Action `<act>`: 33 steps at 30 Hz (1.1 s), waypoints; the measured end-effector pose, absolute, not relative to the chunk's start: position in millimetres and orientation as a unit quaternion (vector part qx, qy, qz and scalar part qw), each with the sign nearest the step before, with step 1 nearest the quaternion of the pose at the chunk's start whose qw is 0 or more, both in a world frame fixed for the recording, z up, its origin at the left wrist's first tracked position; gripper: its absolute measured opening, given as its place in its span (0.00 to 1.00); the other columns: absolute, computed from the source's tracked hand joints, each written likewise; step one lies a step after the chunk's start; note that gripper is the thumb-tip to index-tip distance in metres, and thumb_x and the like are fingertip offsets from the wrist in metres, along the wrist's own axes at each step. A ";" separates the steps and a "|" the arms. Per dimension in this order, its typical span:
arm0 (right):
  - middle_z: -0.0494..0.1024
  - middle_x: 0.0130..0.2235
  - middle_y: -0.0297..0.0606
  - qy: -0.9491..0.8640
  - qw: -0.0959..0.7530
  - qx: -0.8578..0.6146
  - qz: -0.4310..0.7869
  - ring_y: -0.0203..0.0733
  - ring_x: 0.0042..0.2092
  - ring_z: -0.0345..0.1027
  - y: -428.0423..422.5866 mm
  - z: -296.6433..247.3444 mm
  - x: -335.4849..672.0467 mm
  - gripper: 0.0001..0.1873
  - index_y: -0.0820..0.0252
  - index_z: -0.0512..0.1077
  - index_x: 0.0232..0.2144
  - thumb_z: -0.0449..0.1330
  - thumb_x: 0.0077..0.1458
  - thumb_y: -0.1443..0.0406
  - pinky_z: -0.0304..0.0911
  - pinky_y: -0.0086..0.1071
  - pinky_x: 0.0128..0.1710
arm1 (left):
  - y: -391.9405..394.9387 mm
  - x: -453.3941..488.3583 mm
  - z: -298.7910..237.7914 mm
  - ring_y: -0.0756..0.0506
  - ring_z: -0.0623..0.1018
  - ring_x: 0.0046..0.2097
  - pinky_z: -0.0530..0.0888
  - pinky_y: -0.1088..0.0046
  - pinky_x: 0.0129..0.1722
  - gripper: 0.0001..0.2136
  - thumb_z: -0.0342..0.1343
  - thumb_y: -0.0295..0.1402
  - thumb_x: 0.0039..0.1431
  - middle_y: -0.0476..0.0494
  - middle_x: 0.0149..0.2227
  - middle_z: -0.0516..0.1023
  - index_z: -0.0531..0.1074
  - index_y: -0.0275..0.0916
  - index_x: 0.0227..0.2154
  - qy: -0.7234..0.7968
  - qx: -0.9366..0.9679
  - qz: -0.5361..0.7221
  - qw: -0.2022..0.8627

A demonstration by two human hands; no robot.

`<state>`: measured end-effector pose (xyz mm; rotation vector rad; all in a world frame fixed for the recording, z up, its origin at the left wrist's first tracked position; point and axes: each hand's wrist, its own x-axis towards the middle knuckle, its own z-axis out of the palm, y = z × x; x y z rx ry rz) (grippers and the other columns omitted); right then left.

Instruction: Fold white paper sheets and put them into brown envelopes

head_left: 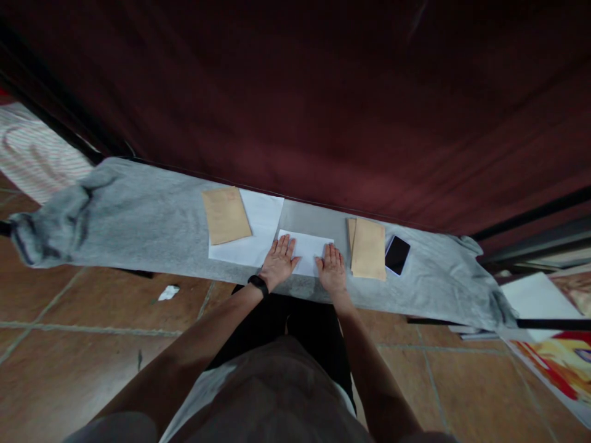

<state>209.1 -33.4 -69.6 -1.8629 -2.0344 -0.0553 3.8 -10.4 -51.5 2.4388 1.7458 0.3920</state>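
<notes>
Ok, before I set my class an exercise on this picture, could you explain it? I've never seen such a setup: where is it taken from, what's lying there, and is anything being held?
There is no machine here, just a person's bare hands. The one picture comes from a head-worn camera looking forward and down, so the forearms reach in from the bottom.

The left hand, with a black wristband, and the right hand lie palm down at either end of a small white sheet. Neither grips anything.

A grey cloth covers the surface. On the left, a brown envelope partly covers larger white paper. On the right are two overlapping brown envelopes, then a smartphone with a dark screen.
</notes>
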 end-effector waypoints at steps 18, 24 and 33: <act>0.62 0.68 0.46 -0.763 0.184 -0.619 0.040 0.45 0.70 0.52 -15.5 -56.2 178.1 0.26 0.65 0.62 0.66 0.41 0.72 0.62 0.47 0.45 0.70 | 3.7 41.9 -50.4 0.40 0.53 0.72 0.51 0.55 0.71 0.27 0.39 0.30 0.67 0.32 0.70 0.57 0.57 0.27 0.67 0.520 0.842 0.128 0.063; 0.59 0.69 0.46 -0.752 0.166 -0.638 0.018 0.50 0.70 0.52 -3.8 -61.1 182.1 0.26 0.59 0.59 0.67 0.45 0.72 0.60 0.48 0.50 0.68 | 16.6 36.7 -51.7 0.40 0.52 0.73 0.50 0.56 0.71 0.27 0.38 0.33 0.68 0.34 0.71 0.56 0.56 0.28 0.68 0.555 0.822 0.120 0.046; 0.56 0.70 0.48 -0.718 0.148 -0.680 -0.001 0.52 0.71 0.50 3.3 -62.3 186.1 0.28 0.60 0.58 0.68 0.47 0.71 0.57 0.45 0.50 0.69 | 15.5 33.7 -52.7 0.35 0.52 0.72 0.52 0.54 0.70 0.28 0.39 0.38 0.70 0.32 0.71 0.55 0.57 0.27 0.68 0.589 0.796 0.134 0.030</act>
